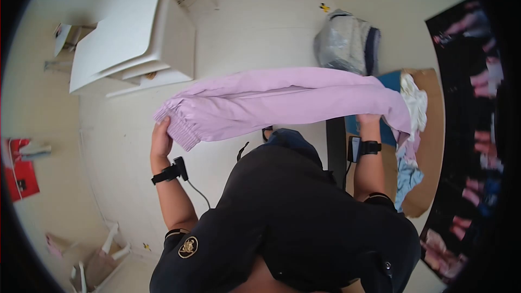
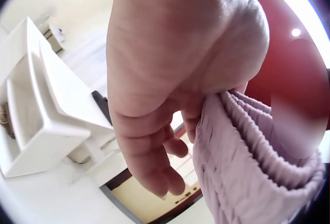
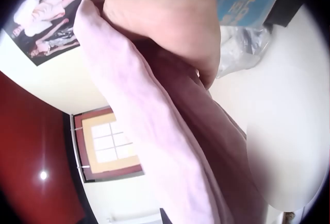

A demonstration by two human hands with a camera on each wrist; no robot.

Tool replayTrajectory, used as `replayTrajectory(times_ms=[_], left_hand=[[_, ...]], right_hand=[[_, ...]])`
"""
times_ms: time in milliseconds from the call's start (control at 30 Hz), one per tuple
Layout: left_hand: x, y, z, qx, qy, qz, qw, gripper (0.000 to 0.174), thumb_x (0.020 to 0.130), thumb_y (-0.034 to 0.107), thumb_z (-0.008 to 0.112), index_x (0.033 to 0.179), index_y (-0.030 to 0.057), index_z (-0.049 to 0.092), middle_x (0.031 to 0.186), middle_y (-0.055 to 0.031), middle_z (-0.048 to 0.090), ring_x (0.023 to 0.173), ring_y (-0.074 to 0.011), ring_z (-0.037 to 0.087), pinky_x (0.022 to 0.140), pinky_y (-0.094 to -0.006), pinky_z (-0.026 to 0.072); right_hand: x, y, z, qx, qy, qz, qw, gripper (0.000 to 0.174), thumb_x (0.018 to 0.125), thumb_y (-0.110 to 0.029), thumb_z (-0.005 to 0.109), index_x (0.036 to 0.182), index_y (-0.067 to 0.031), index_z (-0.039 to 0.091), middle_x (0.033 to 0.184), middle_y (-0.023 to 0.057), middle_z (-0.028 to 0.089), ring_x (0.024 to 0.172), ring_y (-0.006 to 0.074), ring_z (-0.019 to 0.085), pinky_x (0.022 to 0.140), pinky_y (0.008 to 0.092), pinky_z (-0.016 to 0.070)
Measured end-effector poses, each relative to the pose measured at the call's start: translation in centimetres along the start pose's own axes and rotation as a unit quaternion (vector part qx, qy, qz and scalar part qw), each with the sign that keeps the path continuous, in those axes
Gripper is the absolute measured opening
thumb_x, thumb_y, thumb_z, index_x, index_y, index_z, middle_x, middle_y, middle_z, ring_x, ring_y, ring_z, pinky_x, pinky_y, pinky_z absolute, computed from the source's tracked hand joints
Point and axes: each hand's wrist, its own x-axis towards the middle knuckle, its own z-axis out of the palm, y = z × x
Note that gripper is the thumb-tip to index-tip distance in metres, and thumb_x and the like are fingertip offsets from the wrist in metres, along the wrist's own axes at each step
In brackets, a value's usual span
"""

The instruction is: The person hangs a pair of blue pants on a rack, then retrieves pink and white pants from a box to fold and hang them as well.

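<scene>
A pair of pink trousers [image 1: 282,100] hangs folded lengthwise in front of the body, spanning the space between both hands. My left hand [image 1: 161,138] pinches the gathered elastic waistband [image 2: 247,146] at one edge; in the left wrist view its other fingers curl loosely beside the cloth. Toward the leg end, my right hand [image 1: 369,120] holds the lower edge, its fingers mostly covered by fabric. The right wrist view shows that hand [image 3: 170,33] tucked into the fold, with the pink cloth on both sides of it. Past this hand the leg ends droop over a cardboard box.
The open cardboard box [image 1: 431,146] at the right contains white, pink and light blue clothes. Behind it sits a plastic-wrapped bundle [image 1: 344,43]. A white desk [image 1: 125,32] stands at the far left, and a poster-covered strip [image 1: 467,130] runs along the right.
</scene>
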Motion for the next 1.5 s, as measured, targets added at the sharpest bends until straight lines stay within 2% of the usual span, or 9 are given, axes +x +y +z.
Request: replayTrajectory(times_ms=[100,167,233,367,533,800,1167,1333,1500], left_hand=[[0.6,1.3,0.2,-0.077,0.025,-0.010,0.997,0.046,0.090,0.024,0.045,0.128,-0.0003,0.036,0.124,-0.0122,0.048,0.114,-0.0236,0.047,0.096,-0.0368,0.0379],[1.4,1.9,0.3,-0.127,0.077,-0.012,0.989,0.045,0.091,0.023,0.044,0.129,-0.0003,0.034,0.125,-0.0136,0.047,0.114,-0.0252,0.047,0.095,-0.0378,0.0399],[1.8,1.5,-0.2,-0.124,0.147,-0.005,0.981,0.044,0.091,0.021,0.043,0.128,-0.0004,0.035,0.124,-0.0139,0.047,0.113,-0.0257,0.048,0.093,-0.0376,0.0415],[2.3,-1.1,-4.1,-0.111,0.272,-0.001,0.956,0.037,0.092,0.017,0.042,0.124,-0.0008,0.039,0.119,-0.0135,0.051,0.106,-0.0258,0.054,0.087,-0.0364,0.0466],[-0.2,-4.2,-7.8,-0.178,0.356,-0.064,0.915,0.033,0.090,0.016,0.045,0.120,0.0006,0.041,0.112,-0.0121,0.054,0.098,-0.0238,0.057,0.081,-0.0343,0.0493],[-1.3,-4.9,-9.5,-0.292,0.453,-0.018,0.842,0.065,0.087,0.013,0.051,0.137,0.0265,0.012,0.120,-0.0089,0.047,0.094,-0.0237,0.056,0.067,-0.0324,0.0524],[1.0,4.2,-3.7,-0.196,0.314,0.126,0.920,0.060,0.092,0.008,0.038,0.140,0.0203,0.006,0.132,-0.0192,0.035,0.114,-0.0311,0.046,0.088,-0.0424,0.0456],[0.6,11.3,0.4,-0.152,0.214,0.287,0.921,0.060,0.091,0.008,0.039,0.141,0.0161,0.006,0.133,-0.0201,0.033,0.116,-0.0300,0.044,0.090,-0.0413,0.0441],[1.6,12.4,0.2,-0.093,0.239,0.354,0.900,0.057,0.092,0.016,0.042,0.140,0.0105,0.012,0.134,-0.0178,0.034,0.118,-0.0283,0.044,0.092,-0.0395,0.0431]], right_hand=[[9.2,1.6,-0.4,0.026,0.049,0.031,0.998,0.047,0.092,-0.040,0.032,0.119,-0.0038,0.047,0.121,0.0149,0.052,0.112,0.0313,0.048,0.100,0.0428,0.0346],[15.9,4.2,-0.2,-0.050,0.210,0.030,0.976,0.039,0.091,-0.034,0.040,0.113,-0.0042,0.052,0.114,0.0142,0.056,0.106,0.0301,0.053,0.095,0.0426,0.0405],[20.5,9.5,-4.7,-0.109,0.261,0.185,0.941,0.029,0.088,-0.021,0.046,0.109,-0.0022,0.052,0.108,0.0131,0.058,0.100,0.0271,0.056,0.090,0.0411,0.0451],[16.7,21.2,-13.8,-0.148,0.414,0.395,0.807,0.026,0.085,-0.011,0.046,0.108,-0.0006,0.051,0.099,0.0135,0.061,0.093,0.0277,0.060,0.083,0.0414,0.0502],[16.1,26.4,-12.5,-0.180,0.405,0.465,0.766,0.029,0.088,-0.012,0.040,0.109,0.0043,0.050,0.107,0.0185,0.057,0.100,0.0302,0.057,0.089,0.0410,0.0459],[24.3,28.6,-5.7,-0.209,0.296,0.408,0.838,0.028,0.084,-0.011,0.049,0.109,0.0022,0.050,0.107,0.0169,0.056,0.096,0.0302,0.057,0.084,0.0420,0.0472],[35.5,17.8,6.9,-0.261,0.188,0.228,0.919,0.032,0.087,-0.018,0.044,0.112,0.0013,0.050,0.112,0.0173,0.056,0.105,0.0297,0.054,0.089,0.0423,0.0445],[35.3,8.5,16.0,-0.153,-0.002,0.067,0.986,0.034,0.086,-0.017,0.049,0.115,0.0007,0.047,0.115,0.0124,0.054,0.106,0.0253,0.052,0.094,0.0403,0.0402],[36.4,10.7,12.3,-0.230,-0.051,0.023,0.972,0.044,0.087,-0.031,0.050,0.117,-0.0002,0.046,0.115,0.0132,0.053,0.103,0.0249,0.054,0.089,0.0409,0.0425]])
